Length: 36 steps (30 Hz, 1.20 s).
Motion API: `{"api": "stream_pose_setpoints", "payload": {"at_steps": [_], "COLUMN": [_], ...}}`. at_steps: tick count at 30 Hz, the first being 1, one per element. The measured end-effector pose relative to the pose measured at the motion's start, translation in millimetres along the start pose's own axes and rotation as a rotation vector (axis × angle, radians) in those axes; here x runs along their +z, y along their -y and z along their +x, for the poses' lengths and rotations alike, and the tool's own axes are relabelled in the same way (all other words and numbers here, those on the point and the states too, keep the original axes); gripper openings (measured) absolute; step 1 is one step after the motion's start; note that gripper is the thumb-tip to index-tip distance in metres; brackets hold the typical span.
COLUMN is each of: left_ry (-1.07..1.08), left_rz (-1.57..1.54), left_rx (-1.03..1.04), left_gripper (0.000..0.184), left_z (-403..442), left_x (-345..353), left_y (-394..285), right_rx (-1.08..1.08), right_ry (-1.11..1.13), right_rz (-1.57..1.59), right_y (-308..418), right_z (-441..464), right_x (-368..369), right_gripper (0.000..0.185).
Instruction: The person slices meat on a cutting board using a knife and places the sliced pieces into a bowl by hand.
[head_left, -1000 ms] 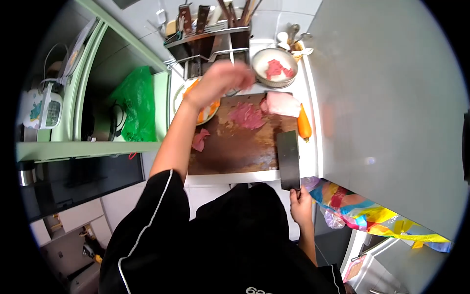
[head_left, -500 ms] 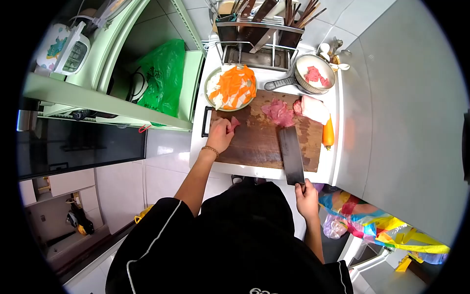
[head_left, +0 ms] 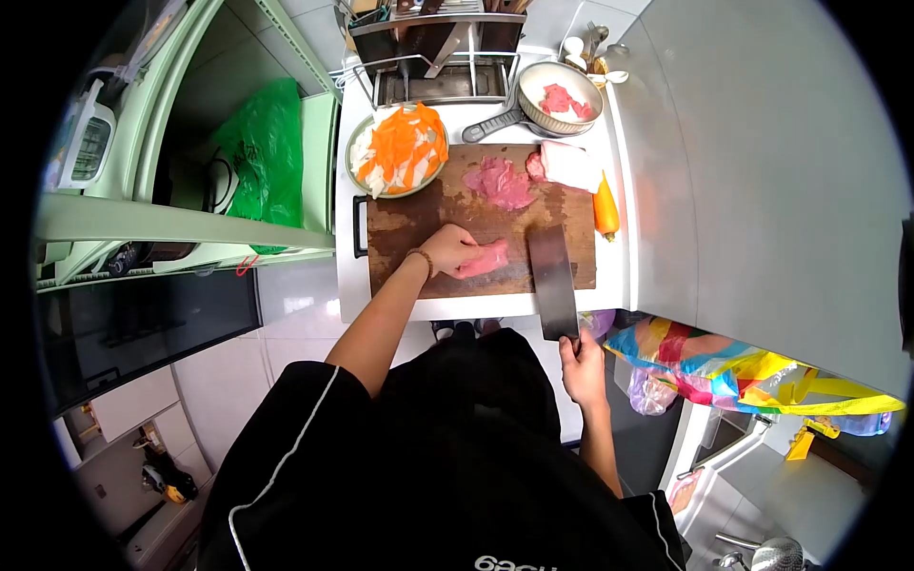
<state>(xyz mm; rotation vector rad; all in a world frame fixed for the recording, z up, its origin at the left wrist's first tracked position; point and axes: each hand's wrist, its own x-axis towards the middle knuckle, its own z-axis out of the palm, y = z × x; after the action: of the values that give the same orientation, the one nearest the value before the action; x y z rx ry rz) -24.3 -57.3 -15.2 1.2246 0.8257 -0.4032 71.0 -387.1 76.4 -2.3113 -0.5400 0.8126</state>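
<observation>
My left hand (head_left: 451, 249) is closed on one end of a pink piece of meat (head_left: 487, 258) that lies on the wooden cutting board (head_left: 400, 228). In my right hand (head_left: 583, 369) is the handle of a cleaver (head_left: 552, 281); its broad dark blade reaches over the board's front right part, apart from the meat piece. Behind my left hand lies a pile of sliced meat (head_left: 500, 182). A larger chunk of meat with white fat (head_left: 568, 166) sits at the board's back right corner.
A bowl of carrot and white slices (head_left: 397, 152) stands at the board's back left. Behind the board is a pan with meat (head_left: 562, 98), beside a knife rack (head_left: 433, 57). A carrot (head_left: 605, 211) lies along the right edge, near a grey wall (head_left: 762, 171).
My left hand has moved right and nearer to me over the board, bringing the meat piece towards the middle. The cleaver stays in my right hand. The whole view has shifted.
</observation>
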Motion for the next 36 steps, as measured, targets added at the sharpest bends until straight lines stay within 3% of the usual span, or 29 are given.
{"api": "stream_pose_setpoints", "payload": {"at_steps": [4, 7, 10, 13, 17, 24, 25, 29, 36], "left_ry": [-0.285, -0.513, -0.593, -0.557, -0.335, -0.43, -0.436, -0.33, -0.321], "left_rz": [0.442, 0.909, 1.028, 1.088, 1.295, 1.205, 1.145, 1.145, 1.127], "left_rx": [0.034, 0.232, 0.134, 0.848, 0.827, 0.855, 0.962, 1.05, 1.033], "left_gripper": [0.023, 0.025, 0.031, 0.048, 0.086, 0.074, 0.065, 0.054, 0.054], "left_z": [-17.4, -24.1, -48.3, -28.4, -36.4, -50.8, -49.5, -18.8, -18.8], "left_x": [8.0, 8.6, 22.3, 31.2, 42.0, 31.3, 32.0, 35.0, 33.0], "left_y": [0.3, 12.4, -4.3, 34.6, 53.1, 48.3, 44.9, 50.6, 50.7], "right_rx": [0.0, -0.033, -0.058, -0.11, -0.137, -0.132, -0.127, -0.086, -0.053], "right_ry": [0.013, 0.03, 0.056, 0.038, 0.024, 0.017, 0.015, 0.024, 0.084], "right_rz": [0.034, -0.05, -0.145, -0.325, -0.443, -0.505, -0.501, -0.545, -0.576], "right_y": [-11.0, -1.7, 10.8, 17.1, 40.8, 59.5, 62.3, 67.6, 67.3], "right_z": [-1.2, -0.6, 1.8, 3.7, 2.9, -1.6, -2.8, -2.3, -9.5], "right_x": [8.6, 9.0, 11.0, 24.5, 45.7, 71.2, 72.9, 80.7, 75.0], "right_gripper": [0.022, 0.024, 0.021, 0.019, 0.02, 0.018, 0.018, 0.017, 0.015]}}
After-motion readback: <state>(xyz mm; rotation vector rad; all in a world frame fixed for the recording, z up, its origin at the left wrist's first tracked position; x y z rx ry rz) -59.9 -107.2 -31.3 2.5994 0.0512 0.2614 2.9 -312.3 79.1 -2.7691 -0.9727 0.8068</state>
